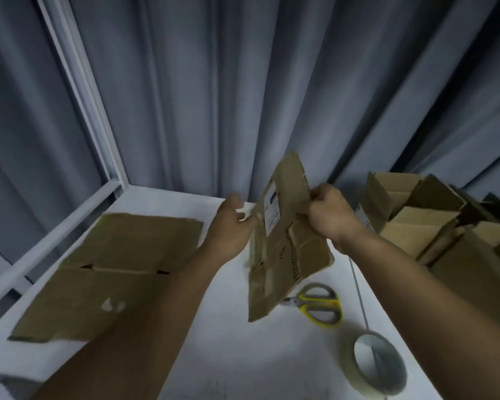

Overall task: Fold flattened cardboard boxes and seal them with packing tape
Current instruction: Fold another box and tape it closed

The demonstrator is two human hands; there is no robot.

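Box (283,241), flattened, held upright in the air over the middle of the table (228,356), tilted, white label (272,212) facing the camera. Right hand (329,215) pinches its right edge, fingers curled round the flap. Left hand (231,223) at the left edge, fingers loosely spread; blur hides whether they touch.

Scissors (318,306) lie just below the box's lower corner, tape (373,362) nearer and to the right. A flat sheet (107,269) of cardboard lies on the left, a pile (416,220) of boxes far right.

Risks, as judged: the box hangs from a one-sided pinch, so it could swing or slip before the left hand takes hold. Its worn creases may tear or fold crooked when it is opened. If it drops, its corner could knock the scissors.
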